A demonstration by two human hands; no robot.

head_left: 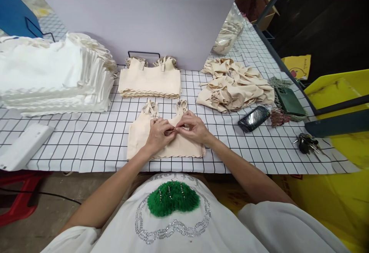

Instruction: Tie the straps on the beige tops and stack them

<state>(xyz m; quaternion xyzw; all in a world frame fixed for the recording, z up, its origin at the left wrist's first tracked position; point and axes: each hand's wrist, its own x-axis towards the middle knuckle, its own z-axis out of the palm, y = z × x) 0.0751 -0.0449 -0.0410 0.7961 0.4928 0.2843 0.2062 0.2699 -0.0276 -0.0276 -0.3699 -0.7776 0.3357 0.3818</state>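
Note:
A beige strappy top (167, 147) with a scalloped hem lies flat on the checked tablecloth in front of me, its straps pointing away. My left hand (160, 132) rests over its middle, thumb and finger pinched at the neckline. Against it, my right hand (192, 127) pinches at the same spot, the fingertips of both hands almost touching. What sits between the fingertips is too small to make out; it may be an edge of the fabric. Just beyond lies a neat stack of folded beige tops (150, 78).
A tall pile of white garments (54, 72) is at left, a white box-like object (25, 145) nearer. At right lie a crumpled beige heap (236, 86), a shiny black case (253, 118), a green phone (290, 101) and keys (308, 144). A pale panel (138, 15) stands behind.

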